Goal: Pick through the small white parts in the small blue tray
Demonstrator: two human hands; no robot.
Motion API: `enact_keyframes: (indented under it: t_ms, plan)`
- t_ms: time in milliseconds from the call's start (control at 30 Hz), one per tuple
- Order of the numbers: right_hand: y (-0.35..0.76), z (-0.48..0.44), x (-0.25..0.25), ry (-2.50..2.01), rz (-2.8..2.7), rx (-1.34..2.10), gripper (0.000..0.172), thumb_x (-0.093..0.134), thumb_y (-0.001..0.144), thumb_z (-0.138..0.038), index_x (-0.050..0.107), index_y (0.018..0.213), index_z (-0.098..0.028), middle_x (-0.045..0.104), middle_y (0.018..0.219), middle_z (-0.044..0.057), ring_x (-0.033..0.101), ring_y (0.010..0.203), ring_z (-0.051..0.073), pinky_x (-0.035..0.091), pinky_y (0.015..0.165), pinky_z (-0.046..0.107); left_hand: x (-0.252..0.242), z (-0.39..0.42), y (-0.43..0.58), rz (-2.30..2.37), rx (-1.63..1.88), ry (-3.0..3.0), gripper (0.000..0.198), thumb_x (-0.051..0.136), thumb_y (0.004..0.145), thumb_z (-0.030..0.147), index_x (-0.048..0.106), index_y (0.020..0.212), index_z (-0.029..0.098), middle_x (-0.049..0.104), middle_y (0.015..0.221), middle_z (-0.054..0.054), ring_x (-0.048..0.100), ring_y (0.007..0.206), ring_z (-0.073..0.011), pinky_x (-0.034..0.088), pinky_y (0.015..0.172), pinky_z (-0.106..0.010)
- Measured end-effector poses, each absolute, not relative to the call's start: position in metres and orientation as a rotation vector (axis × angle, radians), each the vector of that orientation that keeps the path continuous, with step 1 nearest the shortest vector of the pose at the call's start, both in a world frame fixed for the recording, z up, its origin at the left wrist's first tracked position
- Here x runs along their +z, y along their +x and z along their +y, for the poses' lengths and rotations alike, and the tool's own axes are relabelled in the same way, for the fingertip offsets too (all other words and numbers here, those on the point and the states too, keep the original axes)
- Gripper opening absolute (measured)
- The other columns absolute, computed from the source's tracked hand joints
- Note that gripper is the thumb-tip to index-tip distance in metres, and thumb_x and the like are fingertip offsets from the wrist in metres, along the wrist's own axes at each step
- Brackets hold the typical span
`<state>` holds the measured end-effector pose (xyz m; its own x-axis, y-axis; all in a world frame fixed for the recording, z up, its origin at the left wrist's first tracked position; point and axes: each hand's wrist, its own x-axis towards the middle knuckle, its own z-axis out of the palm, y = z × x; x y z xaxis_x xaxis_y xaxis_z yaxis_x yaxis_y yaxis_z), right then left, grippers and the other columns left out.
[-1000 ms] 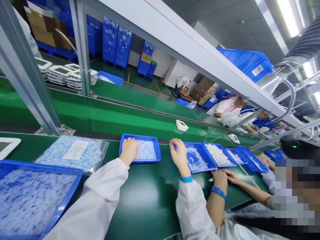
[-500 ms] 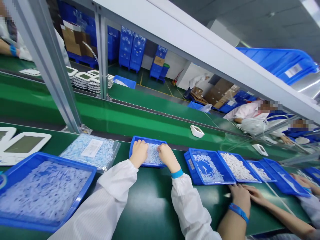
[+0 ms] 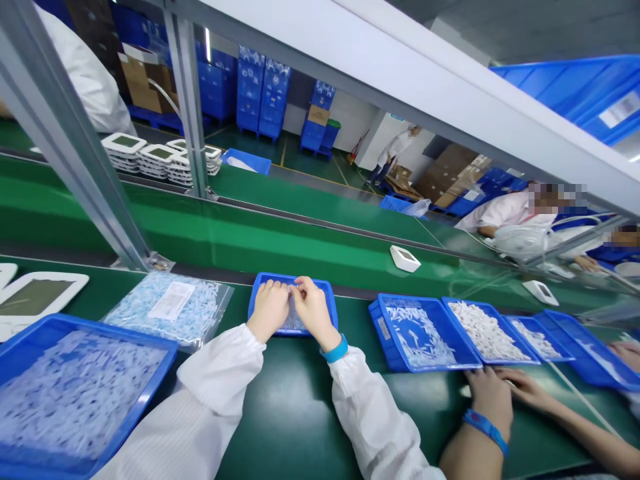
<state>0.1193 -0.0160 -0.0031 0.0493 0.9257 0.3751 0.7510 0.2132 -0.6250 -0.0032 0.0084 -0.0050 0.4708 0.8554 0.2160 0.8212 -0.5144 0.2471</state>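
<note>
Both my hands meet over a small blue tray (image 3: 327, 293) of small pale pieces, in the middle of the green bench. My left hand (image 3: 271, 307) is closed, fingers curled down over the tray's left half. My right hand (image 3: 313, 309), with a blue band at the wrist, has its fingers bent together and its tips beside the left fingers. Whatever the fingertips hold is hidden or too small to make out. Left of the tray lies a clear bag (image 3: 170, 307) of light-blue pieces with a white label.
A large blue tray (image 3: 167, 353) of pale pieces stands at the left, near white-framed panels (image 3: 43, 297). Rightward stand blue trays (image 3: 387, 340) with white pieces; a co-worker's hands (image 3: 493, 393) are close by. White devices (image 3: 405, 259) lie on the green belt (image 3: 300, 240) behind.
My right hand has moved left across the small tray to meet my left hand. The view has shifted slightly.
</note>
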Motion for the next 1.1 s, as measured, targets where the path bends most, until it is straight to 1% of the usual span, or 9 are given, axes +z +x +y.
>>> enact_keyframes:
  t_ms: [67,167,233,333,467,567,700,867,1100]
  plan:
    - [0.123,-0.018,-0.006,-1.541,-1.684,0.392,0.018,0.048,0.088,-0.029,0.061,0.095,-0.017,0.065,0.071,0.003,0.059,0.065,0.016,0.043,0.063,0.025,-0.006,0.009,-0.002,1.484,0.447,2.626,0.028,0.037,0.085,0.015,0.064,0.086,0.011,0.064,0.089,-0.014,0.055,0.092,-0.0275,0.039,0.078,-0.039]
    - [0.133,-0.014,-0.007,-1.515,-1.508,0.478,0.021,0.051,0.086,-0.034,0.064,0.086,-0.017,0.065,0.071,0.003,0.059,0.063,0.015,0.044,0.061,0.025,-0.008,0.011,-0.001,1.464,0.408,2.667,0.026,0.039,0.083,0.012,0.064,0.084,0.013,0.064,0.087,-0.014,0.055,0.092,-0.0278,0.039,0.077,-0.039]
    - [0.143,-0.008,-0.008,-1.507,-1.413,0.496,0.023,0.053,0.085,-0.035,0.066,0.086,-0.017,0.068,0.076,0.005,0.060,0.067,0.016,0.046,0.064,0.026,-0.009,0.012,-0.001,1.447,0.410,2.674,0.025,0.039,0.082,0.012,0.064,0.082,0.014,0.064,0.086,-0.014,0.055,0.090,-0.0274,0.039,0.077,-0.039]
    - [0.155,0.002,-0.015,-1.499,-1.342,0.605,0.021,0.054,0.083,-0.030,0.069,0.087,-0.016,0.070,0.086,0.007,0.062,0.077,0.018,0.048,0.071,0.029,-0.009,0.013,0.000,1.439,0.452,2.649,0.022,0.039,0.083,0.011,0.061,0.082,0.016,0.064,0.086,-0.012,0.055,0.089,-0.0259,0.038,0.076,-0.037]
    - [0.158,0.008,-0.025,-1.494,-1.263,0.737,0.022,0.056,0.079,-0.026,0.068,0.093,-0.014,0.070,0.080,0.007,0.062,0.071,0.017,0.049,0.067,0.029,-0.008,0.015,0.000,1.417,0.549,2.589,0.021,0.037,0.084,0.010,0.057,0.085,0.017,0.062,0.086,-0.009,0.054,0.088,-0.0246,0.038,0.075,-0.035]
    - [0.153,0.006,-0.027,-1.431,-1.296,0.727,0.024,0.058,0.079,-0.027,0.068,0.096,-0.014,0.070,0.081,0.007,0.063,0.072,0.017,0.049,0.067,0.028,-0.007,0.017,0.000,1.362,0.632,2.506,0.021,0.035,0.084,0.008,0.053,0.086,0.017,0.061,0.086,-0.007,0.053,0.087,-0.0224,0.038,0.075,-0.034]
    - [0.151,0.003,-0.026,-1.390,-1.355,0.696,0.019,0.058,0.081,-0.028,0.069,0.089,-0.015,0.071,0.089,0.008,0.065,0.081,0.019,0.050,0.074,0.029,-0.006,0.019,0.000,1.323,0.665,2.448,0.021,0.034,0.083,0.005,0.051,0.084,0.018,0.059,0.084,-0.006,0.052,0.084,-0.0207,0.039,0.074,-0.032]
    - [0.150,0.001,-0.023,-1.409,-1.408,0.698,0.017,0.057,0.082,-0.024,0.069,0.089,-0.015,0.071,0.089,0.008,0.064,0.079,0.017,0.049,0.072,0.028,-0.009,0.020,0.000,1.245,0.806,2.335,0.018,0.036,0.083,0.007,0.049,0.080,0.018,0.058,0.082,-0.005,0.052,0.085,-0.0200,0.041,0.077,-0.033]
    - [0.147,-0.008,-0.009,-1.408,-1.703,0.645,0.020,0.051,0.087,-0.023,0.070,0.087,-0.016,0.068,0.085,0.004,0.060,0.079,0.014,0.045,0.072,0.025,-0.008,0.023,0.001,1.194,0.942,2.228,0.016,0.037,0.085,0.013,0.049,0.076,0.020,0.058,0.079,-0.004,0.053,0.081,-0.0180,0.042,0.075,-0.032]
